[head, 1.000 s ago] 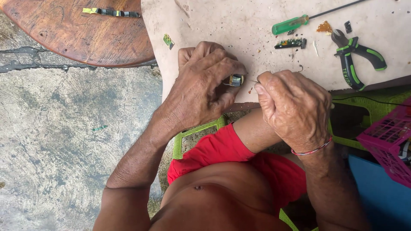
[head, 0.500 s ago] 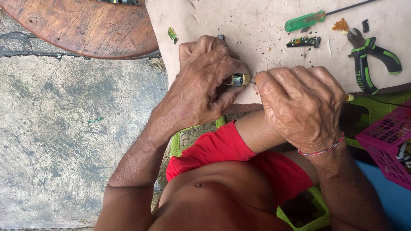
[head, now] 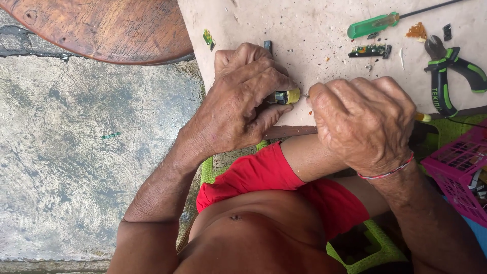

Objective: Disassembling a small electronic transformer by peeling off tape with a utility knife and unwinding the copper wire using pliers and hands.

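On the worktop (head: 304, 30), my left hand (head: 238, 101) still pinches the small yellow component (head: 288, 96); right hand (head: 365, 122) fingers, closed on a thin tool, have moved closer.

Makeshift outdoor repair spot: rough concrete floor (head: 76, 167) left, worn board worktop (head: 314, 30) far, littered with debris. On it a green screwdriver (head: 373, 24), pliers (head: 446, 76) and small circuit board (head: 369, 50); pink parts crate (head: 456, 167) right

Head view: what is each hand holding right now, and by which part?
Left hand pinches a small yellow-tipped part by its dark end. Right hand is closed on a thin tool; its grip point is hidden.
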